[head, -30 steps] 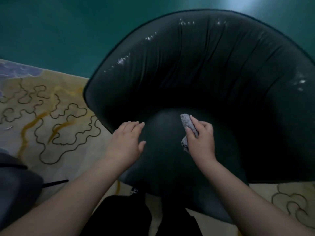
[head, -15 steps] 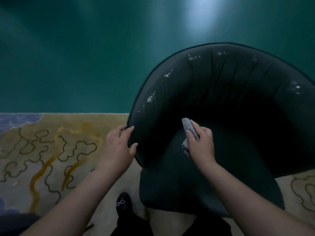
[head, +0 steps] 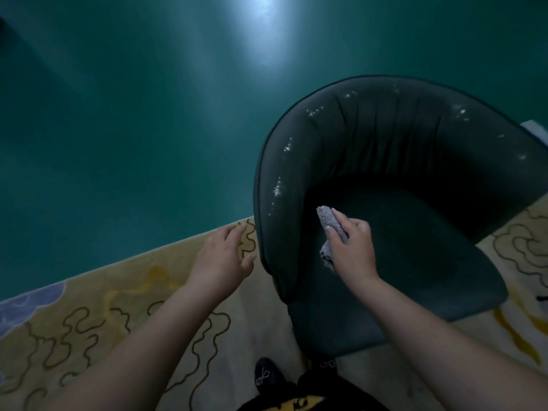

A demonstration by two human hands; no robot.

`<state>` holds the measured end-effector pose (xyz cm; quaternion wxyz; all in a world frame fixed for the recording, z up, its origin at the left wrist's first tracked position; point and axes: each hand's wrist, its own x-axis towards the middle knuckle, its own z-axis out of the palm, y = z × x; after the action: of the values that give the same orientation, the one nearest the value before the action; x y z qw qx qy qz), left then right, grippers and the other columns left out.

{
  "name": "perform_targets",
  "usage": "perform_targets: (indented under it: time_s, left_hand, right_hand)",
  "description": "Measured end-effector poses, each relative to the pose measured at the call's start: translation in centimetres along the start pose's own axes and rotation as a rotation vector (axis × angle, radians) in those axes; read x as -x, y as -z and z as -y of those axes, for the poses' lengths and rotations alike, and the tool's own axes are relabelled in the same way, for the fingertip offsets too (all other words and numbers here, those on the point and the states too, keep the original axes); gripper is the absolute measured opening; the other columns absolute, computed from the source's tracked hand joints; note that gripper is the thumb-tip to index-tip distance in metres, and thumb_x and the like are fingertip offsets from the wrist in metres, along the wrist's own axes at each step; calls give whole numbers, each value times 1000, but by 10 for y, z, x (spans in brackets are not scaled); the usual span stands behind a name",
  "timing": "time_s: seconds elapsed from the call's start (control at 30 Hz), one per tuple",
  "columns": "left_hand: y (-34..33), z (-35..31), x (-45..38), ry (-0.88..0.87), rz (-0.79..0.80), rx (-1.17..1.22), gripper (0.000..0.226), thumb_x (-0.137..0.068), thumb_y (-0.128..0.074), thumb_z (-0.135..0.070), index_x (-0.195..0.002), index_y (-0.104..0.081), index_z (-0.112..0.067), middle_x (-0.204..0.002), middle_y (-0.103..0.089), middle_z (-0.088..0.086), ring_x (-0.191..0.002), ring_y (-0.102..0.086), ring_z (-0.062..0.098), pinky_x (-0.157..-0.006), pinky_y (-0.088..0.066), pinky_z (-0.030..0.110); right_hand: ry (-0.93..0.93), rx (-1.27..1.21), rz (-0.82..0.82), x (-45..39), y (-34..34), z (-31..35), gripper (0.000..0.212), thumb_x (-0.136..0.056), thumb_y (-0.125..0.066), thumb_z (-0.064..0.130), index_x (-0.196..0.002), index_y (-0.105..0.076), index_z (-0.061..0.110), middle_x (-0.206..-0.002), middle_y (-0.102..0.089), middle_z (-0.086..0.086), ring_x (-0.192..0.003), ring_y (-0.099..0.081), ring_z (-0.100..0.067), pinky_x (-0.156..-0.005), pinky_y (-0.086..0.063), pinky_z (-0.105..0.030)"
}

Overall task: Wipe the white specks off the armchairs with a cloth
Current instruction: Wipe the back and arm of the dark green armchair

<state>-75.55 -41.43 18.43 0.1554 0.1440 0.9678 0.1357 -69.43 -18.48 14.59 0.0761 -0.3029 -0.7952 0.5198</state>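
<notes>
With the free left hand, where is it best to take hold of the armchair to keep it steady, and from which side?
Probably the padded rim of the armchair on its left side, taken from outside. The left hand hovers open just beside that edge, apart from it, and the rim there is rounded, so fingers can curl over it. This also keeps clear of the right hand, which holds the cloth over the seat.

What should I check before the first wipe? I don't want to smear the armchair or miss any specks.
1. Cloth held: ok, the right hand grips it.
2. Cloth on a speck: not ok, it hangs over the seat.
3. Specks left: not ok, white specks dot the armchair rim, left side to far right.
4. Left hand free to steady the chair: ok, open beside the arm, over the rug.
5. Cloth clean or damp: cannot tell.
</notes>
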Motion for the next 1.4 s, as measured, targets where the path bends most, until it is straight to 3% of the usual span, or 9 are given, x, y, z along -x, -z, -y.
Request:
perform_targets:
  time_s: [0.37,0.57,0.83,1.0,1.07,1.13,1.27,1.33,1.4]
  left_hand:
    - [18,20,-61,-126,76,-44,71,-91,-56,-46,-151,-19,-32,-157,-20,-2,-143,-19,20,-114,-25,40]
    - [31,38,-149,-417,159,-183,70,-93,-51,-46,-152,-14,-32,-160,-9,1,-145,-13,25,-116,-21,40]
    - [25,37,-235,-697,188,-288,78,-92,-44,-57,-153,-8,-24,-162,2,1,-148,-2,23,-120,-13,40]
    - [6,40,-247,-733,192,-229,82,-90,-44,-59,-154,-10,-19,-162,2,1,-148,2,18,-119,-3,32]
    - [2,43,-250,-767,171,-228,81,-89,-42,-59,-154,-10,-20,-162,2,0,-148,2,17,-117,0,30]
    - [0,45,-252,-775,171,-215,82,-88,-41,-61,-153,-11,-21,-162,1,-1,-147,2,16,-116,2,27]
    - [1,43,-252,-757,195,-198,82,-88,-46,-60,-153,-12,-23,-162,0,-3,-147,2,15,-114,2,26]
    - [2,43,-249,-743,198,-201,83,-88,-47,-60,-153,-12,-24,-162,0,-3,-147,2,14,-114,2,26]
    - [3,41,-248,-741,198,-206,83,-87,-48,-59,-153,-13,-24,-162,-1,-3,-147,2,15,-113,3,25]
  right_hand:
    - [-48,-12,-85,-23,-25,16,39,-94,-58,23,-133,-55,28,-106,-41,12,-88,-46,19,-68,-28,11]
    - [-180,-23,-300,-56,-59,30,39,-94,-57,22,-133,-56,24,-110,-42,6,-88,-47,9,-71,-26,10]
    - [-245,-41,-504,-58,-119,40,39,-94,-58,17,-133,-56,23,-111,-42,4,-94,-46,16,-78,-24,10]
    - [-94,40,-379,-57,-160,42,45,-91,-62,18,-133,-54,32,-113,-39,7,-108,-43,-6,-94,-33,-9]
    - [3,210,-330,-58,-174,38,46,-88,-65,17,-131,-56,31,-116,-43,0,-108,-42,-16,-93,-37,-21]
    - [48,267,-350,-63,-180,28,45,-88,-65,13,-131,-58,25,-114,-46,-6,-104,-44,-17,-89,-40,-23]
    - [-253,-341,-499,-83,-166,14,32,-94,-58,11,-126,-58,5,-100,-45,6,-72,-59,3,-62,-50,-11]
    - [-390,-335,-558,-88,-156,6,32,-95,-56,11,-127,-59,12,-106,-43,2,-89,-63,-9,-79,-55,-23]
    - [-317,-161,-544,-81,-155,3,35,-95,-55,20,-130,-58,25,-111,-39,1,-105,-53,-19,-97,-46,-26]
